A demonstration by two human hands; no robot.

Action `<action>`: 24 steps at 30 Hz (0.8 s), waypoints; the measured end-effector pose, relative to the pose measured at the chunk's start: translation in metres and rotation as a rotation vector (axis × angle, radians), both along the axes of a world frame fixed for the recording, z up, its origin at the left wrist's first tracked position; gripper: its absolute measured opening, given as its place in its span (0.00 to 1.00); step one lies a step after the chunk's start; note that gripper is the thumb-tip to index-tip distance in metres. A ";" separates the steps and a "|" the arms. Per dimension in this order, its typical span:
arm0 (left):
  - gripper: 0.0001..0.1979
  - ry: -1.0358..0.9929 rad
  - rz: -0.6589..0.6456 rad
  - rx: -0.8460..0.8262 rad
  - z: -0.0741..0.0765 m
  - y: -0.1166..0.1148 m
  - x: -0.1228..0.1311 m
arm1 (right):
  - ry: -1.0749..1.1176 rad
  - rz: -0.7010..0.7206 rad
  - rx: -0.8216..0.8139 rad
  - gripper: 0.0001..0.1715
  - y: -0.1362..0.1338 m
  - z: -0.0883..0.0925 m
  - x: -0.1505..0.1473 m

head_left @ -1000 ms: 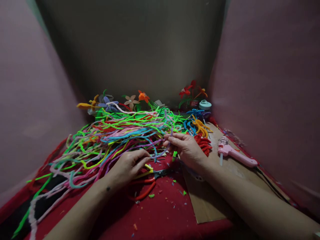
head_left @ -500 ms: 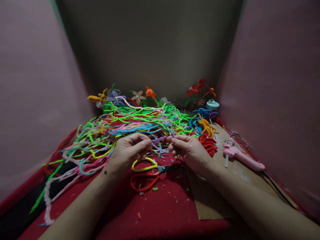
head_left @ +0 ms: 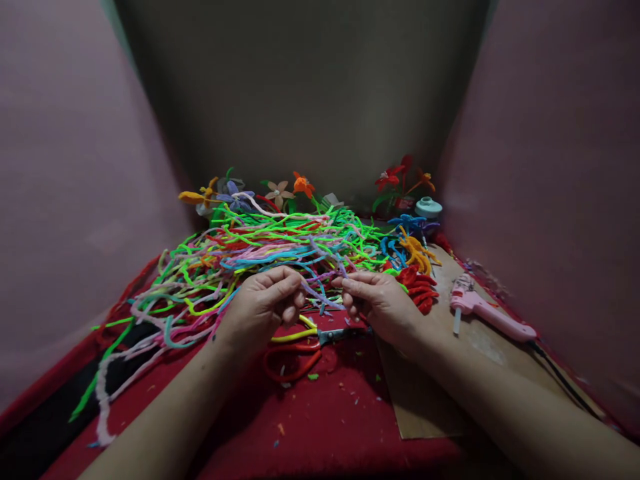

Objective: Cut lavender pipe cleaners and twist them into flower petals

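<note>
My left hand (head_left: 273, 298) is closed in a pinch, thumb against forefinger, where a lilac pipe cleaner (head_left: 320, 295) meets its fingertips. Opposite it, my right hand (head_left: 379, 300) pinches a lilac pipe cleaner (head_left: 323, 252) whose length slants up and left over the pile. Whether both hands grip one single piece cannot be made out. Just behind the fingers spreads a big heap of pipe cleaners (head_left: 265, 230) in green, pink, blue and other colours. Scissors (head_left: 295, 348) with one yellow and one red handle lie below the hands, blades pointing right.
A pink glue gun (head_left: 493, 317) rests on a brown board (head_left: 420, 407) at the right. Red petal-like pieces (head_left: 419, 290) and orange ones (head_left: 415, 250) lie beside the heap. Finished flowers (head_left: 303, 185) stand at the back, near a pale-blue round container (head_left: 428, 208). Scraps dot the red cloth (head_left: 310, 433).
More of the lilac pipe cleaner now shows above my right fingertips, reaching up and left. The lilac bit above my left thumb is out of sight. The view has shifted slightly.
</note>
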State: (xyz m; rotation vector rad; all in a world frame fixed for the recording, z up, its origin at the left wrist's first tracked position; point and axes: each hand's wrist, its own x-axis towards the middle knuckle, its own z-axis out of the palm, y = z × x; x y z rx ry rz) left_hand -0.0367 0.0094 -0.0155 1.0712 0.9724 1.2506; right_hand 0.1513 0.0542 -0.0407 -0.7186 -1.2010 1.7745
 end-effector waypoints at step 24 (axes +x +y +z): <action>0.03 0.393 0.202 0.234 -0.011 -0.004 0.023 | -0.126 0.114 -0.019 0.12 -0.010 -0.001 -0.007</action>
